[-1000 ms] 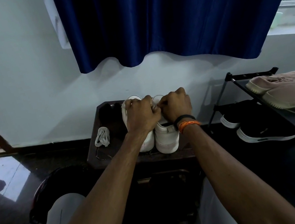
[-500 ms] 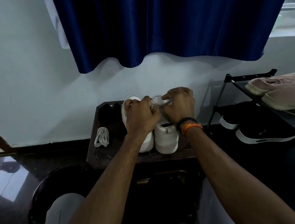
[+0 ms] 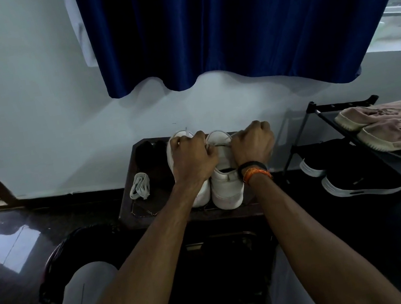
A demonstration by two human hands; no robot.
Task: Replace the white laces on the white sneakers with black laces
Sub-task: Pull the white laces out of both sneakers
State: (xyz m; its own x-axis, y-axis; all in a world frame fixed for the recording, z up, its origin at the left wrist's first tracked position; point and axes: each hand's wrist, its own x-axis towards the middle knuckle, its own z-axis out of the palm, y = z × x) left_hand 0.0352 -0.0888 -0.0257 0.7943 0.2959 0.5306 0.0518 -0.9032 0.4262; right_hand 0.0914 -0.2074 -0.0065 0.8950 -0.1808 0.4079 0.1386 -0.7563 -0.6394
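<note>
Two white sneakers stand side by side on a dark low table, heels toward me. The right sneaker shows its heel and tongue; the left sneaker is mostly hidden under my arm. My left hand and my right hand are fists over the right sneaker, each pinching a stretch of white lace drawn taut between them. A bundle of removed white lace lies on the table's left side. A dark heap, perhaps the black laces, sits at the back left.
A black shoe rack stands at the right with beige sneakers on top and black sneakers below. A blue curtain hangs above the table. My knees in grey trousers are in front.
My right hand has moved to the right, away from my left hand, pulling the white lace out tight across the right sneaker.
</note>
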